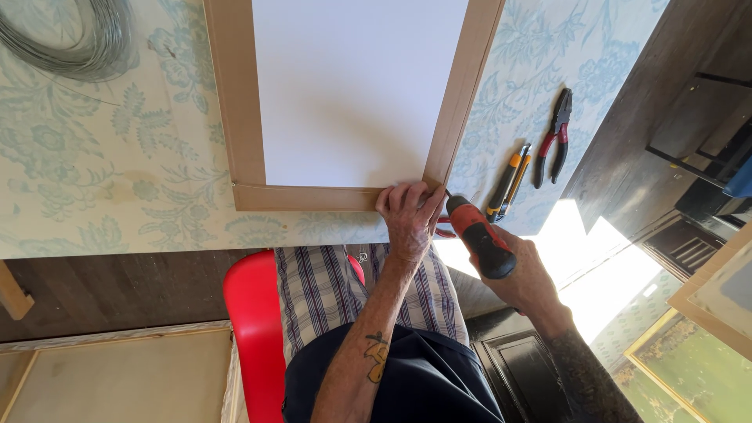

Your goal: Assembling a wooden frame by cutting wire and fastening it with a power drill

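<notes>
At frame corner (433, 184), left hand (409, 215) presses flat; right hand (517, 274) grips screwdriver (479, 235). Fastening appears underway, not yet finished; 1 opposite corner appears fixed.

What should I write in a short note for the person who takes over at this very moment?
Left hand: pressing flat on the near right corner of the brown wooden picture frame with the white panel inside.
Right hand: gripping the red-and-black handled screwdriver, its tip against that same corner.
Nearby on the pale floral tablecloth: an orange-and-black utility knife, red-handled pliers, a coil of grey wire.
Done: the frame lies flat with its corners joined.
Left: whether the fastener at this corner is fully in cannot be seen.
</notes>
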